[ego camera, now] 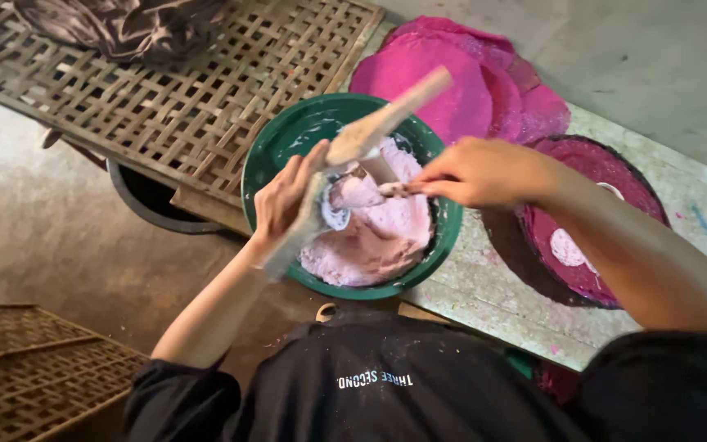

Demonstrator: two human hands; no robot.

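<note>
Right hand [472, 172] fingers pinched shut on small scraper [392, 190], tip at ladle [352, 190]. Left hand [281, 199] fingers wrapped round ladle handle, long wooden shaft angled up-right. Ladle held over green basin [267, 151] of pale pink batter [378, 241], basin on tabletop [484, 278]. Step, judged: scraping batter off ladle. Next move calls for steady ladle, drips kept inside rim. Round dark tray [591, 164] with magenta film just right; magenta sheets [452, 74] stacked behind; woven rack [173, 98] left.
</note>
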